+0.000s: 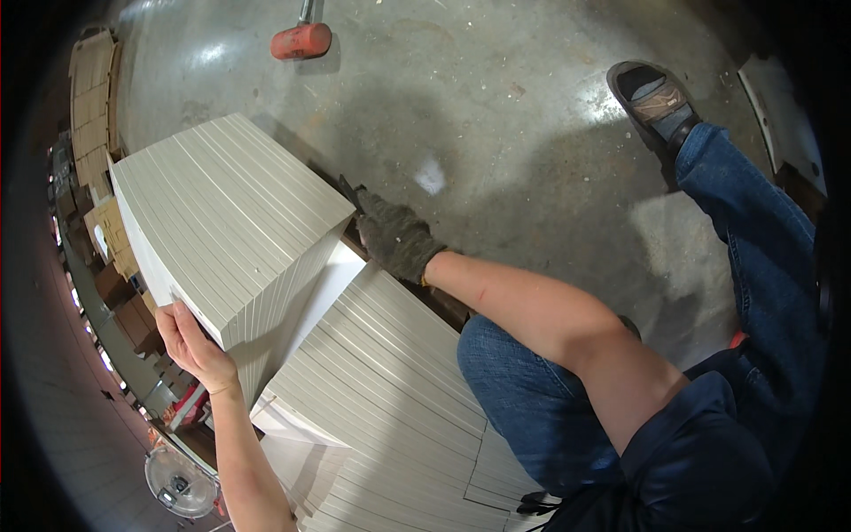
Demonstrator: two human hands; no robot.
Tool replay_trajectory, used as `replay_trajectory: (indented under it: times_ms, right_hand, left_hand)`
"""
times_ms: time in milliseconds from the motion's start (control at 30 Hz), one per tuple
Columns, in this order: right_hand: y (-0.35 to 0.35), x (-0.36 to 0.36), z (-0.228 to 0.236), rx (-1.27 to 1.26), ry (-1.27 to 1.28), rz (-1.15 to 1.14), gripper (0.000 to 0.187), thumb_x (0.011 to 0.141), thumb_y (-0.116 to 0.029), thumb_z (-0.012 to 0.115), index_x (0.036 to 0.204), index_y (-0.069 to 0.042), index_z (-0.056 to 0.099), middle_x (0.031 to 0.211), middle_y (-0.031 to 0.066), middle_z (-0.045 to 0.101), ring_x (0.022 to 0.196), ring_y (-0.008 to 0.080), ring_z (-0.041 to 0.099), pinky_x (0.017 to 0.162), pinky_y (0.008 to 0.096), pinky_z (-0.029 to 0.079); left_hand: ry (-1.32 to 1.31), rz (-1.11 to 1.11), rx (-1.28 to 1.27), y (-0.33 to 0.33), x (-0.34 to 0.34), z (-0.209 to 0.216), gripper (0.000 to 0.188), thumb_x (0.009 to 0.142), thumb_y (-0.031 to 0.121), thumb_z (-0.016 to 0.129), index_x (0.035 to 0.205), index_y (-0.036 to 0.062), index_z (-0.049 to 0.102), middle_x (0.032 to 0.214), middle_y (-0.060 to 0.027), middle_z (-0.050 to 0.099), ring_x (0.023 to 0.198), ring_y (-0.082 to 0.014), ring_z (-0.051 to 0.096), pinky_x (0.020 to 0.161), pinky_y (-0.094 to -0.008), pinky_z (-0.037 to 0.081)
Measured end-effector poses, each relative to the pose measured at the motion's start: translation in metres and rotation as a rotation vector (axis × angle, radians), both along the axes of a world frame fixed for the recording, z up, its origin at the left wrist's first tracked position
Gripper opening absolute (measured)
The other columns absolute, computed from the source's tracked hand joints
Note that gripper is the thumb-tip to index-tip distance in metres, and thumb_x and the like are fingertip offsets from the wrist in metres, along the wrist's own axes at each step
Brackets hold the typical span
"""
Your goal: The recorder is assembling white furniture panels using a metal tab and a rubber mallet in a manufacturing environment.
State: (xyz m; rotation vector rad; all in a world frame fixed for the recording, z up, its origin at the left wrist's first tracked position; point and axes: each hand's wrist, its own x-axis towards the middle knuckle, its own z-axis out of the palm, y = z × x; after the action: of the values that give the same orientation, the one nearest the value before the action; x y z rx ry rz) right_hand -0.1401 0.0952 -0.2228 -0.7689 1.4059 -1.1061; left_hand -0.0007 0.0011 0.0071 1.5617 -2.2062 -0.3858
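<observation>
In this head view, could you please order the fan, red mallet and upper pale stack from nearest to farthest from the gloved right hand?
1. Upper pale stack: just left of the gloved right hand.
2. Red mallet: on the floor ahead.
3. Fan: background, lower left.

The floor [532, 53] is of grey concrete, smooth and a little shiny, with many small pale specks upon it. One whitish spot [430, 176] lies near its middle. Light makes a bright reflection [211, 55] at the upper left and another at the upper right, while soft shadows darken other parts. Along the left side, a tan stack [89, 93] stands at the top, and brown cartons [137, 321] are gathered below it. Farther out, a row of bright lights [107, 361] follows the curved edge. At the lower left there is a round fan [182, 483].
</observation>
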Motion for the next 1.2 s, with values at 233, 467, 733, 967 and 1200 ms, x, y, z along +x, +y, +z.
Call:
replay_trajectory:
  times_ms: [233,467,733,967,1200]
  right_hand:
    - [0.009,-0.007,0.092,-0.260,-0.084,0.200,0.054,0.089,-0.018,0.047,0.138,-0.003,0.031,0.082,0.0211,0.061,0.071,0.0303,0.061,0.065,0.0405,0.049]
    - [0.007,-0.004,0.027,-0.022,-0.073,-0.125,0.045,0.089,-0.018,0.044,0.129,0.002,0.042,0.108,0.0262,0.058,0.095,0.0395,0.058,0.083,0.0440,0.046]
    - [0.004,0.042,0.035,-0.367,0.252,-0.025,0.052,0.080,-0.010,0.052,0.129,0.004,0.041,0.081,0.0200,0.059,0.070,0.0324,0.059,0.065,0.0418,0.049]
    - [0.013,0.049,0.100,-0.433,0.021,-0.236,0.048,0.086,-0.006,0.048,0.131,0.005,0.038,0.074,0.0145,0.058,0.062,0.0242,0.056,0.056,0.0374,0.048]
    - [0.014,0.033,0.102,-0.481,0.157,-0.042,0.047,0.079,-0.006,0.053,0.123,0.007,0.042,0.079,0.0151,0.061,0.071,0.0248,0.061,0.061,0.0357,0.051]
  left_hand:
    - [-0.020,0.028,-0.010,-0.001,0.005,0.002,0.026,0.096,0.021,0.042,0.074,0.0069,0.041,0.070,0.0037,0.036,0.067,-0.0056,0.030,0.062,-0.0216,0.028]
    - [0.007,0.020,-0.009,0.000,-0.006,-0.001,0.027,0.096,0.020,0.042,0.073,0.0066,0.040,0.070,0.0033,0.034,0.067,-0.0064,0.029,0.062,-0.0223,0.027]
    - [-0.023,0.019,-0.015,0.001,-0.002,0.000,0.027,0.095,0.019,0.042,0.072,0.0058,0.039,0.070,0.0025,0.033,0.067,-0.0070,0.029,0.062,-0.0227,0.027]
    - [-0.092,0.045,-0.050,0.001,0.000,0.004,0.029,0.095,0.020,0.043,0.071,0.0045,0.037,0.068,0.0000,0.033,0.067,-0.0092,0.030,0.062,-0.0240,0.028]
    - [-0.079,0.047,-0.045,0.003,-0.007,-0.004,0.030,0.095,0.020,0.043,0.070,0.0043,0.036,0.068,-0.0005,0.031,0.067,-0.0103,0.029,0.062,-0.0245,0.029]
